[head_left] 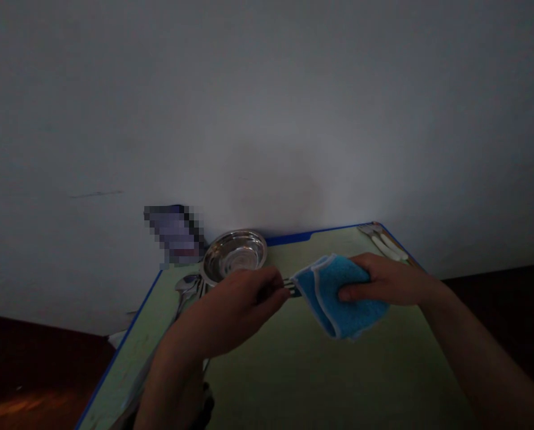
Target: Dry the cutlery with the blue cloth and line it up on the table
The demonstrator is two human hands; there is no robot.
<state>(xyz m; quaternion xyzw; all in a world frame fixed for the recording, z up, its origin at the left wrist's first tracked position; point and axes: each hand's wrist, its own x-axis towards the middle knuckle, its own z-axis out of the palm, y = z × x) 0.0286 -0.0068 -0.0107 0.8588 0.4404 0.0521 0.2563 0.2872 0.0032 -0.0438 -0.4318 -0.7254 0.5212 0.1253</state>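
Note:
A folded blue cloth (338,298) with a white edge hangs from my right hand (386,279), whose thumb and fingers are closed on it. Between the cloth and my left hand (249,301) show the metal tines of a fork (289,286). My left fingertips pinch the fork's tine end. The rest of the fork is hidden by the cloth. Just beyond my left hand stands a shiny steel bowl (235,257). Spoons (189,285) lie left of it, partly covered by my left arm.
Forks with white handles (387,243) lie at the table's back right corner. A pixelated phone-like object (175,233) leans on the wall (267,107) at the left. The pale green table (321,376) has a blue edge and meets the wall.

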